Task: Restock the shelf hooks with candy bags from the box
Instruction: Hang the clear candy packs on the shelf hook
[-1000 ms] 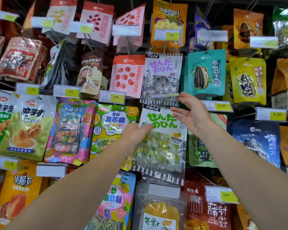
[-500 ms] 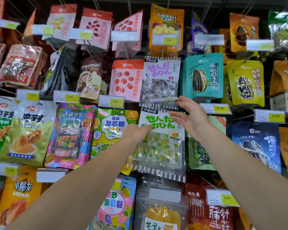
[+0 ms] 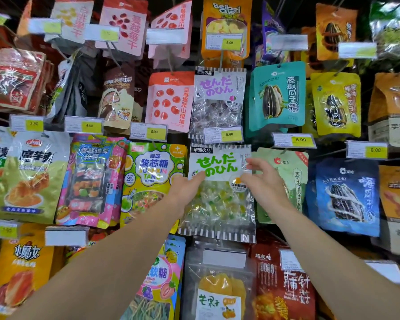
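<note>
A clear candy bag (image 3: 217, 204) with green lettering and a striped border hangs in the middle row under a 5.00 price tag (image 3: 223, 135). My left hand (image 3: 187, 188) pinches its left edge, thumb on the front just below the lettering. At the bag's upper right edge, the loosely straight fingers and thumb of my right hand (image 3: 261, 181) touch the front. A matching bag with purple lettering (image 3: 219, 98) hangs directly above. The box is out of view.
Snack bags crowd the hooks all round: a green sour-candy bag (image 3: 153, 179) to the left, a pale green seed bag (image 3: 291, 181) to the right, a mango bag (image 3: 217, 294) below. Price tags stick out on the hook ends.
My right hand has dropped from the hook and price tag to the bag's upper right edge. The left hand has kept its hold on the left edge.
</note>
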`<state>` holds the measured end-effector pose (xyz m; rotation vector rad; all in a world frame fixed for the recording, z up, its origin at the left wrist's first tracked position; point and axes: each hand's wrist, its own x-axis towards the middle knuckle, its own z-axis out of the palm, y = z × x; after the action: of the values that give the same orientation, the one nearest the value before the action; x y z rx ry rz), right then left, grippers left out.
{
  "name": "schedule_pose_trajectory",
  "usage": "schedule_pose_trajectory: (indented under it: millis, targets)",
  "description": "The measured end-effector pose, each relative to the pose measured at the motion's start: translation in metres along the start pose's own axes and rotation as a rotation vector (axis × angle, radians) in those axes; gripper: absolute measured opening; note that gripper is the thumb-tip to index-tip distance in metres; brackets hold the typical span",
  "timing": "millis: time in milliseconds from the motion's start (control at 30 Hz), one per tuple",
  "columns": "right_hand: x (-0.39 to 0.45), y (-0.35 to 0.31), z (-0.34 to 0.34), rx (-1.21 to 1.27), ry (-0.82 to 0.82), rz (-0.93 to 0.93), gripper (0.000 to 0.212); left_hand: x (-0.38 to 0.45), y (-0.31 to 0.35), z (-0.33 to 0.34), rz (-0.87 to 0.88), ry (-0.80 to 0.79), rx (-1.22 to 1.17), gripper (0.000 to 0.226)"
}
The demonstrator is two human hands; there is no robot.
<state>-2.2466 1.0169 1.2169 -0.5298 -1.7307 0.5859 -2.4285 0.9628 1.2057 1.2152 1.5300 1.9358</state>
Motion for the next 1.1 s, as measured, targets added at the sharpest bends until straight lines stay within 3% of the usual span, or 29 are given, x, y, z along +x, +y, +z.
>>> schedule_pose_trajectory:
  millis: [100, 200, 300, 433, 500, 600, 867, 1100]
  targets:
    - [-0.01, 0.014, 0.001, -0.273, 0.021, -0.034, 0.055, 0.002, -0.007, 0.002, -0.016, -0.02, 0.003, 0.09]
    - [-0.023, 0.025, 0.007, -0.283, -0.112, -0.008, 0.074, -0.001, -0.009, 0.003, -0.044, 0.011, 0.007, 0.082]
    - [-0.035, 0.037, 0.012, -0.344, -0.116, -0.027, 0.081, -0.007, -0.015, 0.0, -0.026, 0.003, 0.047, 0.041]
    - [-0.037, 0.056, 0.018, -0.403, -0.101, -0.056, 0.082, -0.02, -0.035, -0.012, 0.181, 0.036, 0.267, 0.023]
    - [-0.035, 0.06, 0.021, -0.421, -0.096, -0.061, 0.081, -0.032, -0.042, -0.02, 0.329, 0.029, 0.38, 0.055]
    - [-0.025, 0.064, 0.026, -0.471, -0.108, -0.022, 0.079, -0.029, -0.044, -0.029, 0.459, 0.008, 0.675, 0.066]
    - [-0.01, 0.064, 0.038, -0.584, -0.115, 0.057, 0.078, -0.008, -0.034, -0.03, 0.36, -0.085, 0.874, 0.068]
    - [-0.008, 0.068, 0.042, -0.674, -0.123, 0.091, 0.079, -0.002, -0.038, -0.027, 0.245, -0.24, 0.92, 0.091]
